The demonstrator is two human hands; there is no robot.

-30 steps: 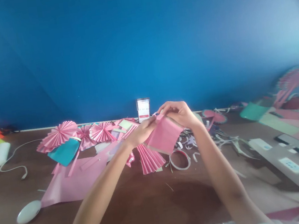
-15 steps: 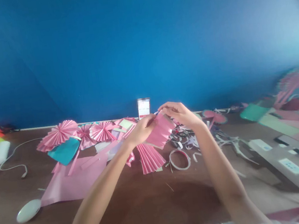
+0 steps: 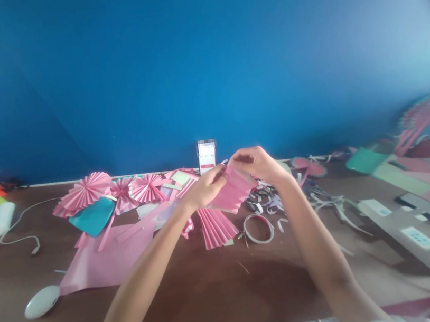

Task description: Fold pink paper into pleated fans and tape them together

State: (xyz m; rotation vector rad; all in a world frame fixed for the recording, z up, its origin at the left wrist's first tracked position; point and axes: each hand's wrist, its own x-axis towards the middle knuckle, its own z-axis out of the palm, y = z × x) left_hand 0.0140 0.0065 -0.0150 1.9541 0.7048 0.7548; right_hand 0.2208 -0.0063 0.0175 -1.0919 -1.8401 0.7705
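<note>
Both my hands hold up a pleated sheet of pink paper (image 3: 232,190) above the desk. My left hand (image 3: 207,186) pinches its upper left edge between thumb and fingers. At the top right of the sheet, my right hand (image 3: 254,163) is closed on the paper, thumb and fingertips together. Just below hangs or lies a pink pleated paper fan (image 3: 217,228), its folds spread toward me. A roll of tape (image 3: 258,229) lies flat to the right of the fan.
Pink paper rosettes (image 3: 90,189), a teal paper piece (image 3: 92,217) and a pink sheet (image 3: 97,265) lie left. A white mouse (image 3: 42,302) sits nearer. A phone (image 3: 207,157) leans against the blue wall (image 3: 202,67). Paper scraps (image 3: 272,201) and a power strip (image 3: 418,238) are right.
My right hand's fingers have curled in more tightly at the paper's top edge. The pink sheet has tilted slightly. My left hand has barely moved.
</note>
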